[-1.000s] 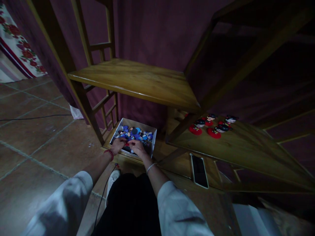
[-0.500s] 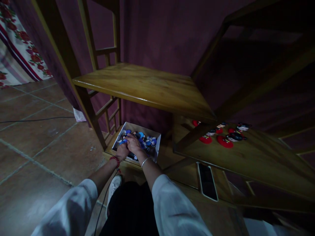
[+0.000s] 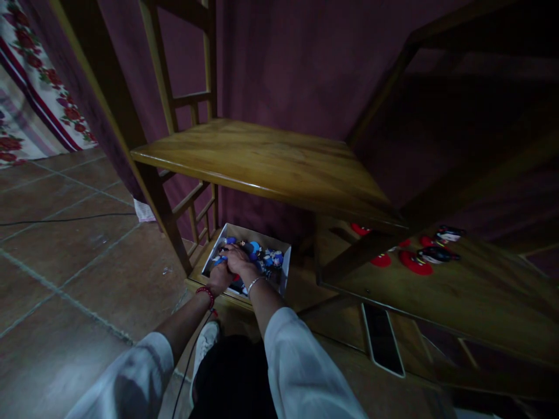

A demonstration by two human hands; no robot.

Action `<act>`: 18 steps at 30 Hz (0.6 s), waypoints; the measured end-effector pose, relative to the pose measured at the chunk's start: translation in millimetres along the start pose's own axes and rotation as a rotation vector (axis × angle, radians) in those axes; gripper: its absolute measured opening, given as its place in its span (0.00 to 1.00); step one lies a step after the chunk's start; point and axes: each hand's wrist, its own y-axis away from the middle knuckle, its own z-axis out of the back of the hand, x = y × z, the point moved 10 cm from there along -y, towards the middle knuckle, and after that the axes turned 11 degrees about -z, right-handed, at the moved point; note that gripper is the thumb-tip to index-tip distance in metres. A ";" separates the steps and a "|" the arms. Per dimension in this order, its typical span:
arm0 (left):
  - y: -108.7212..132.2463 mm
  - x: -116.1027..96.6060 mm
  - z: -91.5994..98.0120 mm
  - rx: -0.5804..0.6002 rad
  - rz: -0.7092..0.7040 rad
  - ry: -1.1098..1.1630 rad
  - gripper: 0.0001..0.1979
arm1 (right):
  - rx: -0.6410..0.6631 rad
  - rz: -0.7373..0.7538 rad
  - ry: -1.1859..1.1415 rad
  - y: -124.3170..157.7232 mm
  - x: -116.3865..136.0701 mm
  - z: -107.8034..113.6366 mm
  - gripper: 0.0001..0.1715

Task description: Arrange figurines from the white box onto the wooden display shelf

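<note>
A shallow white box sits on the low wooden shelf, filled with small figurines in blue, white and black. Both hands are together at its left half. My left hand, above a red bead bracelet, is curled at the front left of the box, close to a blue piece. Against it lies my right hand, with a silver bracelet at the wrist, its fingers bent down among the figurines. The fingertips and whatever they grip are hidden. A bit of red shows below my right hand.
Above the box is a wooden shelf board. To the right, several red-based figurines with black hair lie on another board. A phone or tablet rests below it. A dark cable crosses the tiled floor.
The view has shifted slightly, so shelves and box sit a little lower and further right. Both hands stay in the box, and a bit of red now shows under the right one.
</note>
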 end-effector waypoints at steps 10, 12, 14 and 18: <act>0.7 0.8 1.2 0.021 0.030 -0.023 0.12 | -0.301 -0.277 -0.415 18.1 -49.4 25.5 0.08; 0.9 3.0 1.8 0.000 0.043 0.027 0.10 | -0.347 -0.326 -0.573 22.8 -62.8 27.3 0.07; 0.9 7.9 2.7 -0.046 0.072 0.130 0.07 | -0.372 -0.360 -0.774 25.7 -75.0 24.0 0.12; 1.1 19.4 0.4 -0.139 0.143 0.389 0.04 | -0.279 -0.360 -1.253 28.9 -85.5 5.0 0.21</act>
